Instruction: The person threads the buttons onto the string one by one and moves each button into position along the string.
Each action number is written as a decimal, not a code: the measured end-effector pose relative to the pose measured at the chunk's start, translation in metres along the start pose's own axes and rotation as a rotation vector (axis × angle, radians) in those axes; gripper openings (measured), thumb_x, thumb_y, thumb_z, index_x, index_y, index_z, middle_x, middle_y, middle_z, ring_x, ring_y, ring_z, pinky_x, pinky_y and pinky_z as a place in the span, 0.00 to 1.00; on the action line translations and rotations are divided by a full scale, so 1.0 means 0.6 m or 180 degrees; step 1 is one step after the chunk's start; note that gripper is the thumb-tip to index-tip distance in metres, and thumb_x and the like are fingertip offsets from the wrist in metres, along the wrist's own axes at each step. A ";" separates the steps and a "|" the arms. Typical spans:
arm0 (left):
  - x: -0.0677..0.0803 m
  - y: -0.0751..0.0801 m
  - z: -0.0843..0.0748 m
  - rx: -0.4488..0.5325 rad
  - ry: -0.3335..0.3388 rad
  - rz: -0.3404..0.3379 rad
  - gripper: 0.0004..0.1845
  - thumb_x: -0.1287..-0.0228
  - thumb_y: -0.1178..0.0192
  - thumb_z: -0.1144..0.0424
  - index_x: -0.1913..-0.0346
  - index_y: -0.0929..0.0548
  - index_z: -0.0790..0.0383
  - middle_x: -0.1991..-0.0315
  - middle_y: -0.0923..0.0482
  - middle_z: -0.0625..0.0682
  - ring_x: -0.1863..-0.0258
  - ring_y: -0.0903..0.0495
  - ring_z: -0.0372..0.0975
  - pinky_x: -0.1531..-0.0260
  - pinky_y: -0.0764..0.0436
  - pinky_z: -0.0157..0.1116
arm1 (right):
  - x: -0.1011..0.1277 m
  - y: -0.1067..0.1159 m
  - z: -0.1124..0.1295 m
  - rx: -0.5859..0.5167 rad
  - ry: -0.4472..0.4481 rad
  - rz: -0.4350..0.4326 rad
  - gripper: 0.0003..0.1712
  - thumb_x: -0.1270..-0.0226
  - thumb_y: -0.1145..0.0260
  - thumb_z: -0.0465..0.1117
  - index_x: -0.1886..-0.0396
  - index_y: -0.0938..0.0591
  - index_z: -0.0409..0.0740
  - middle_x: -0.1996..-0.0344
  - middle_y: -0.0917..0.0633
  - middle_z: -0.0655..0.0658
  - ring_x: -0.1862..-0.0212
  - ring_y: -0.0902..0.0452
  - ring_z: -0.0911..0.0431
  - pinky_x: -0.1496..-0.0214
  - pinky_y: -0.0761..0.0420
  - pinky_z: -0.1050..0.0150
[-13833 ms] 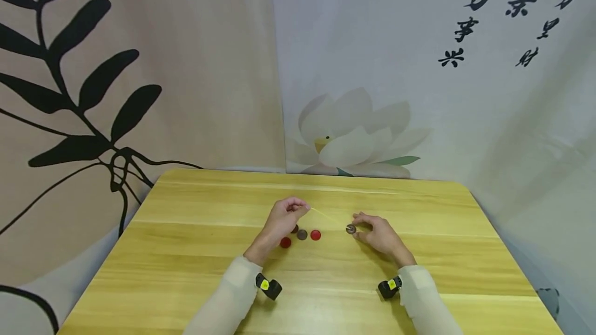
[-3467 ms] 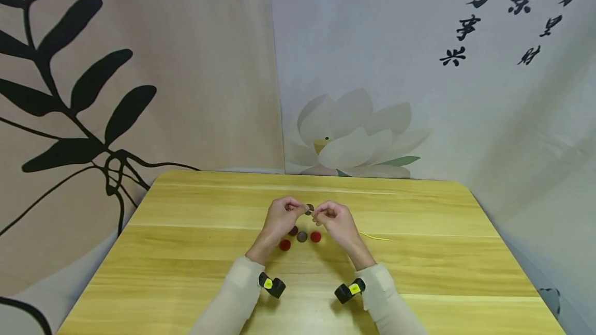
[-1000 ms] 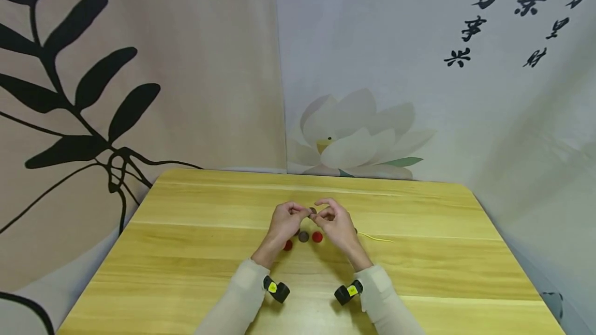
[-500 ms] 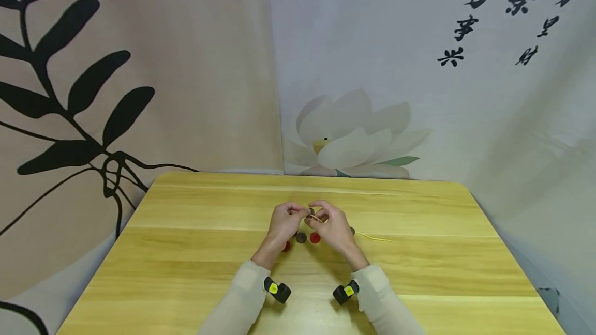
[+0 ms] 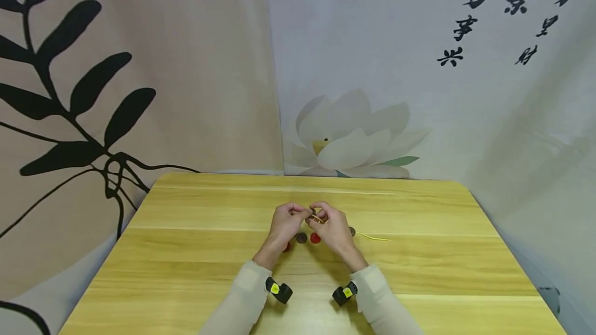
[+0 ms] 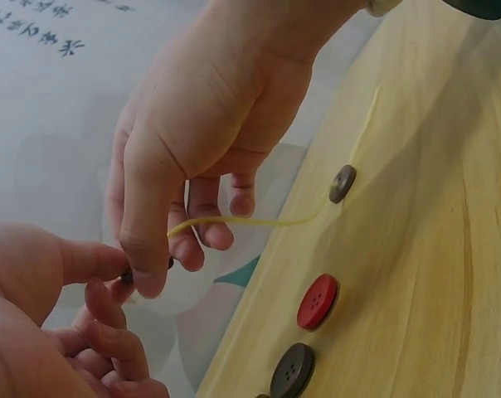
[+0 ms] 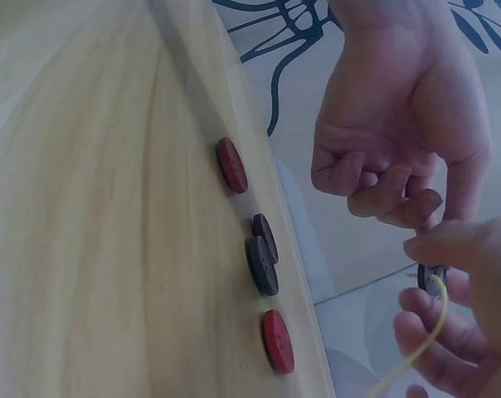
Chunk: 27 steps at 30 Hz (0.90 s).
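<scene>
Both hands meet above the middle of the wooden table (image 5: 186, 252). My left hand (image 5: 304, 213) pinches a small dark button (image 7: 433, 278) between thumb and forefinger. My right hand (image 5: 317, 217) pinches the yellow thread (image 6: 242, 222) right at that button. From there the thread runs down to the right over the table, through a brown button (image 6: 342, 183) lying flat. Under the hands lie a red button (image 5: 315, 238), a grey button (image 5: 301, 237) and another red button (image 7: 231, 165). A dark brown button (image 7: 265, 236) lies beside the grey one.
The thread's loose end (image 5: 379, 239) trails to the right of the hands. Printed cloth backdrops hang behind the table's far edge (image 5: 307, 176). Black wrist cameras (image 5: 279, 290) sit on both sleeves.
Since 13.8 s ago my right hand came left to meet the left hand, leaving the threaded brown button on the table. Over the last second the hands barely moved.
</scene>
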<state>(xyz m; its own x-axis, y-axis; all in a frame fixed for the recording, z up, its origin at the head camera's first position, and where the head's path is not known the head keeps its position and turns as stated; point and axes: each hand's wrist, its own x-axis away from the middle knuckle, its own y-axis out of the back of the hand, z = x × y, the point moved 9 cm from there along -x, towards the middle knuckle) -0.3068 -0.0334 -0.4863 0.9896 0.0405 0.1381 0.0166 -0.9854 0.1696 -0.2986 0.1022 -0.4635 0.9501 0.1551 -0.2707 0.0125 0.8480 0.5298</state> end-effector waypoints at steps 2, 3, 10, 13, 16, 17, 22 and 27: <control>0.000 0.000 -0.001 -0.0006 -0.0004 0.0028 0.08 0.37 0.34 0.61 0.65 0.17 0.65 0.70 0.21 0.58 0.79 0.32 0.36 0.81 0.35 0.30 | 0.000 0.000 0.000 0.0008 0.0002 -0.0010 0.19 0.41 0.27 0.34 0.49 0.17 0.38 0.76 0.17 0.49 0.75 0.25 0.60 0.77 0.28 0.70; 0.000 0.001 -0.002 0.0004 -0.0007 0.0044 0.09 0.37 0.34 0.61 0.64 0.17 0.65 0.70 0.21 0.58 0.79 0.33 0.36 0.81 0.36 0.30 | 0.000 0.000 0.000 0.0011 0.0003 -0.0014 0.19 0.41 0.27 0.34 0.49 0.17 0.39 0.75 0.17 0.49 0.74 0.25 0.60 0.77 0.28 0.70; 0.001 0.007 -0.003 0.0040 -0.0025 0.0119 0.13 0.36 0.33 0.55 0.63 0.17 0.64 0.71 0.22 0.53 0.79 0.32 0.35 0.80 0.34 0.30 | 0.001 0.007 -0.002 0.0033 0.0000 -0.0093 0.18 0.40 0.28 0.34 0.49 0.17 0.42 0.72 0.13 0.47 0.69 0.20 0.58 0.70 0.23 0.67; 0.000 0.009 -0.001 0.0060 -0.0025 0.0145 0.13 0.35 0.34 0.54 0.62 0.17 0.63 0.70 0.22 0.53 0.76 0.30 0.36 0.75 0.31 0.31 | 0.003 0.013 -0.003 0.0019 -0.0018 -0.0108 0.18 0.39 0.28 0.35 0.49 0.17 0.45 0.70 0.12 0.48 0.67 0.18 0.58 0.66 0.20 0.64; 0.000 0.010 0.000 0.0057 -0.0059 0.0180 0.14 0.34 0.35 0.55 0.59 0.17 0.64 0.67 0.21 0.54 0.70 0.28 0.38 0.70 0.28 0.33 | 0.005 0.018 -0.003 -0.0056 -0.0034 -0.0079 0.18 0.38 0.29 0.36 0.48 0.17 0.44 0.69 0.11 0.49 0.66 0.16 0.57 0.62 0.19 0.60; 0.000 0.010 0.000 0.0053 -0.0065 0.0191 0.14 0.34 0.35 0.55 0.58 0.17 0.64 0.67 0.21 0.53 0.69 0.28 0.39 0.69 0.28 0.34 | 0.006 0.019 -0.003 -0.0086 -0.0034 -0.0059 0.18 0.38 0.29 0.36 0.48 0.17 0.44 0.68 0.11 0.48 0.65 0.16 0.56 0.61 0.18 0.59; 0.002 0.010 0.001 0.0052 -0.0073 0.0234 0.14 0.33 0.35 0.55 0.54 0.16 0.63 0.67 0.23 0.51 0.68 0.28 0.40 0.70 0.29 0.34 | 0.008 0.021 -0.006 -0.0349 -0.0163 0.0065 0.19 0.36 0.30 0.36 0.46 0.18 0.43 0.66 0.11 0.47 0.62 0.16 0.54 0.57 0.18 0.55; 0.008 0.010 -0.004 0.0028 -0.0089 0.0260 0.13 0.33 0.36 0.55 0.53 0.15 0.60 0.66 0.23 0.50 0.66 0.28 0.40 0.68 0.29 0.34 | 0.012 0.023 -0.001 -0.0652 -0.0299 0.0164 0.18 0.35 0.32 0.33 0.44 0.19 0.42 0.63 0.11 0.40 0.62 0.15 0.52 0.58 0.19 0.57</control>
<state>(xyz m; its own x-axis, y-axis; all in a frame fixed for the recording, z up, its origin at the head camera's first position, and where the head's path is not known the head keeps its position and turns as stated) -0.3020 -0.0390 -0.4823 0.9913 -0.0446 0.1236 -0.0631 -0.9866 0.1504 -0.2919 0.1155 -0.4583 0.9728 0.1611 -0.1664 -0.0912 0.9268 0.3642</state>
